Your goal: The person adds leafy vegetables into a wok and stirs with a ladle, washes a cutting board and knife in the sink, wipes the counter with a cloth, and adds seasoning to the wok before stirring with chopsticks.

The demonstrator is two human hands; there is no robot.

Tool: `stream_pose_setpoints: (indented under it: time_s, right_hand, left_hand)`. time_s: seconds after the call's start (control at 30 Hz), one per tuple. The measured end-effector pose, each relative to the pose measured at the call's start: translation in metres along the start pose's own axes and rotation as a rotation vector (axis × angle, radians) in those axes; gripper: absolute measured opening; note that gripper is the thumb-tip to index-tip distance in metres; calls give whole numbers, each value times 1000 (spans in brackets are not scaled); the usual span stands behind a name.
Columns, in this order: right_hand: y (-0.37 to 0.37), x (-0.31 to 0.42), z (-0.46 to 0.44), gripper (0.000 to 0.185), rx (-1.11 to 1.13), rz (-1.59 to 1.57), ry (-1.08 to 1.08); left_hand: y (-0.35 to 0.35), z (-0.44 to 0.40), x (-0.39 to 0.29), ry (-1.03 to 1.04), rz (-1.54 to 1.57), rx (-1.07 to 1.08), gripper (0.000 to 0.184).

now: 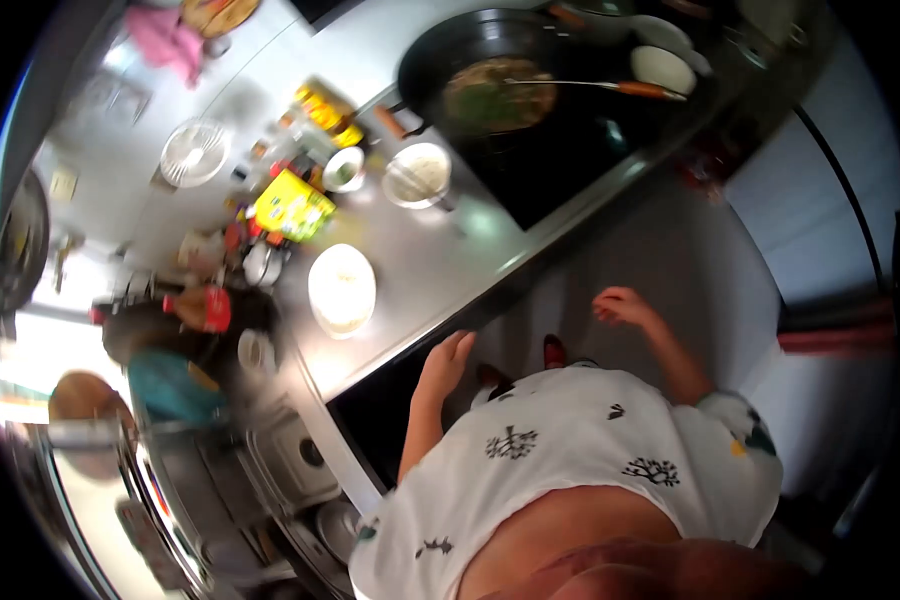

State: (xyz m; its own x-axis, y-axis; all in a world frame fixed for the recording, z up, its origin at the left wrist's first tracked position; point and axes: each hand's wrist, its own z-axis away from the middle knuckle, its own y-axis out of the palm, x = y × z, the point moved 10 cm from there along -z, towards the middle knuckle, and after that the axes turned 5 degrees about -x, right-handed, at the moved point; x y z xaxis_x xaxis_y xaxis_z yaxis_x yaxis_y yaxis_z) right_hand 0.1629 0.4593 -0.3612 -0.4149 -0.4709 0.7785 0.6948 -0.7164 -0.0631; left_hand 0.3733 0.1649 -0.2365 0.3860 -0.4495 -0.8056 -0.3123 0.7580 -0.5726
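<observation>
My left hand (445,362) hangs in front of the counter edge, fingers extended and holding nothing; the white bowl (342,290) on the counter is nearest to it. Over the floor to the right is my right hand (620,305), its fingers loosely curled and apart, with nothing in them. Neither hand touches anything. Beyond them, a black wok (425,75) with food (498,95) sits on the black cooktop (560,185), and a wooden-handled utensil (640,90) lies across its rim. A metal bowl (417,176) stands on the counter left of the cooktop.
A yellow packet (292,206), a small white bowl (344,170) and bottles stand toward the back of the counter. The sink (295,455) and a teal item (170,385) are at the lower left. White cabinets (805,210) flank the floor on the right.
</observation>
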Motion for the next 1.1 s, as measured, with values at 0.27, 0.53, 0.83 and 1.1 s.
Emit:
stream_pose_setpoints:
  time_s: [0.27, 0.53, 0.83, 1.1]
  right_hand:
    - [8, 28, -11, 12, -135, 104, -325]
    - [164, 119, -19, 16, 296, 234, -366]
    - [291, 245, -45, 18, 369, 488, -549]
    - [277, 276, -42, 19, 234, 478, -540]
  left_hand:
    - [-86, -62, -25, 47, 104, -301, 17]
    - [-251, -93, 87, -152, 340, -791, 20]
    - [-368, -234, 236, -223, 481, -1031, 33]
    - [-379, -270, 250, -40, 662, -891, 43]
